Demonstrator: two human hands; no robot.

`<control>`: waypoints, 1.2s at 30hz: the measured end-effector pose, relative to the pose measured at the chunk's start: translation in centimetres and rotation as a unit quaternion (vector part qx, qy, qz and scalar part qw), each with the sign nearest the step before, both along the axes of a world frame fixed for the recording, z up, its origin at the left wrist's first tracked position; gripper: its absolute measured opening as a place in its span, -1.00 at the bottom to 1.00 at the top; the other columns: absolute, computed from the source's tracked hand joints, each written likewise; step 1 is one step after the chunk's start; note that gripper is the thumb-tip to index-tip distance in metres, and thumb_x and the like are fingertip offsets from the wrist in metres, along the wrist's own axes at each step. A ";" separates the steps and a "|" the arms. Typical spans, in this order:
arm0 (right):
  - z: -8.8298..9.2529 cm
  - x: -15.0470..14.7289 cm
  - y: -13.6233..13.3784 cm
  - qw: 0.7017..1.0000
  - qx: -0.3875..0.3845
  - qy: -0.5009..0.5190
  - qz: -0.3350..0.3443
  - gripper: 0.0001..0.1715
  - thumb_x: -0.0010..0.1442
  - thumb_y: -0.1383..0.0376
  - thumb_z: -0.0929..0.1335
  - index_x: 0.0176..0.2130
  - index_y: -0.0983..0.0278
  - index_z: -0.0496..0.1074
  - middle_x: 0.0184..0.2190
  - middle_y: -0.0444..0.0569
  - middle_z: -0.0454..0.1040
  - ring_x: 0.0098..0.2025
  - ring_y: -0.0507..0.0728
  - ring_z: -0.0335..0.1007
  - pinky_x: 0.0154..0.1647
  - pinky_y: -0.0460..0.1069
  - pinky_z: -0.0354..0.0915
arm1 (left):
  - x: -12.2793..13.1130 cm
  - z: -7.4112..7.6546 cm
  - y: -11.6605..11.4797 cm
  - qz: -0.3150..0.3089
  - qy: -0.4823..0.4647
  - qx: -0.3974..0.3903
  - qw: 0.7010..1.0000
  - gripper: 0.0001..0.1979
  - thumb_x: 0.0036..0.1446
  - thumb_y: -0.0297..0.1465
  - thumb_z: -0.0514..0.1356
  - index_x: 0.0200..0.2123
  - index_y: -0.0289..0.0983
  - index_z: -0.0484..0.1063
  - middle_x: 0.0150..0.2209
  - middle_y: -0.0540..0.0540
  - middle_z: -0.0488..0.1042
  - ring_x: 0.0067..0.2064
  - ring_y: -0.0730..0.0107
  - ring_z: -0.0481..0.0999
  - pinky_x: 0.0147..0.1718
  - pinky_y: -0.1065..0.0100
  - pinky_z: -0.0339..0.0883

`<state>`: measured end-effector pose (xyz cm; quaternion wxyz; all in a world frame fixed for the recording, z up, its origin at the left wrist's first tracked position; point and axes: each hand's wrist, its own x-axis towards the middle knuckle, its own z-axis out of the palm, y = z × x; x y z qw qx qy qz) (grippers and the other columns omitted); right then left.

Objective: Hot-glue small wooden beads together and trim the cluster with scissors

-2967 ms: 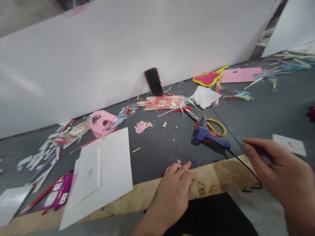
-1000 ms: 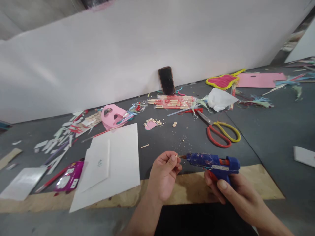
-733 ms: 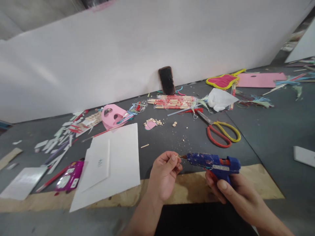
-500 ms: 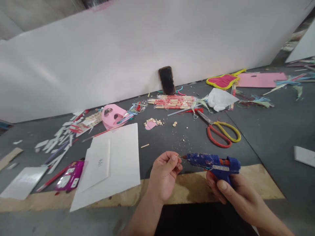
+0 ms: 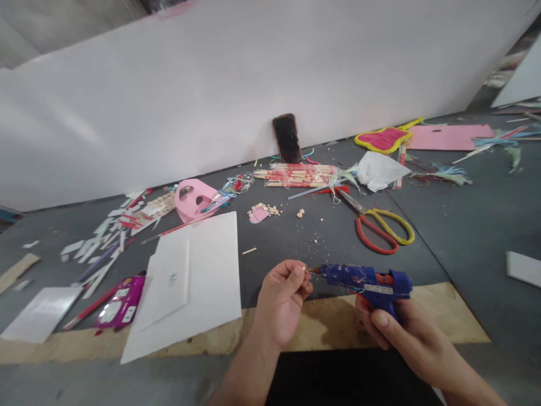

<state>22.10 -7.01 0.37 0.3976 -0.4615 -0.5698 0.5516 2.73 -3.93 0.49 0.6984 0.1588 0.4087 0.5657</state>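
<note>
My right hand is wrapped round the handle of a blue glue gun, which lies level and points left. The fingertips of my left hand pinch a small pale piece, mostly hidden by finger and thumb. The gun's nozzle is right at that piece; whether they touch I cannot tell. Beyond my hands, small pale wooden bits surround a pink heart-shaped piece, with a little clump of bits to its right. A short thin stick lies beyond my left hand.
Scissors with red and yellow handles lie beyond the glue gun. White sheets and a purple package are at left. A phone leans on the white back panel, behind wrapped sticks. Brown paper runs along the near edge.
Both hands and the glue gun stay almost in place. The pale piece at my left fingertips now shows a little more.
</note>
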 end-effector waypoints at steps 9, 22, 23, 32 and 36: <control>0.1 1.5 1.3 0.982 0.135 -0.122 -0.047 -0.68 0.30 0.08 0.20 -0.10 0.20 0.36 -0.45 -0.06 0.42 -0.50 0.07 0.34 -0.50 -0.05 0.32 | -0.5 -0.2 0.0 0.019 -0.005 0.001 1.000 -0.78 -0.12 -0.35 0.41 -0.48 -0.33 0.46 -0.53 0.03 0.39 -0.50 0.61 0.29 -0.46 0.49 0.20; -1.2 3.0 6.9 0.745 0.365 -0.544 -0.124 -0.61 0.28 0.22 0.24 0.04 0.35 0.35 -0.05 0.19 0.43 -0.02 0.34 0.32 0.01 0.22 0.25 | -0.8 -0.7 -1.4 0.002 0.009 -0.006 1.000 -0.80 -0.06 -0.35 0.39 -0.46 -0.33 0.46 -0.52 0.03 0.38 -0.49 0.60 0.29 -0.46 0.50 0.20; -1.0 2.7 6.4 0.744 0.375 -0.535 -0.140 -0.67 0.28 0.22 0.25 -0.04 0.31 0.41 -0.10 0.15 0.45 -0.05 0.32 0.33 -0.01 0.21 0.26 | -0.9 -0.7 -1.4 0.001 0.010 -0.008 1.000 -0.80 -0.06 -0.35 0.39 -0.46 -0.33 0.46 -0.52 0.03 0.38 -0.49 0.60 0.29 -0.46 0.50 0.20; -1.9 -0.7 4.2 0.790 0.355 -0.499 -0.038 -0.69 0.29 0.38 0.21 -0.04 0.25 0.44 -0.19 0.00 0.52 -0.25 0.12 0.48 -0.33 -0.04 0.33 | -0.5 -0.6 -1.6 -0.008 0.015 -0.016 1.000 -0.79 -0.10 -0.36 0.41 -0.48 -0.33 0.46 -0.53 0.03 0.38 -0.50 0.60 0.29 -0.47 0.51 0.20; -1.9 -0.8 5.0 0.802 0.331 -0.497 0.004 -0.71 0.25 0.40 0.24 -0.12 0.19 0.49 -0.24 -0.04 0.51 -0.33 0.09 0.48 -0.42 -0.07 0.33 | -0.5 -0.6 -1.7 -0.012 0.013 -0.022 1.000 -0.80 -0.09 -0.36 0.40 -0.48 -0.33 0.46 -0.53 0.03 0.39 -0.50 0.61 0.29 -0.48 0.52 0.20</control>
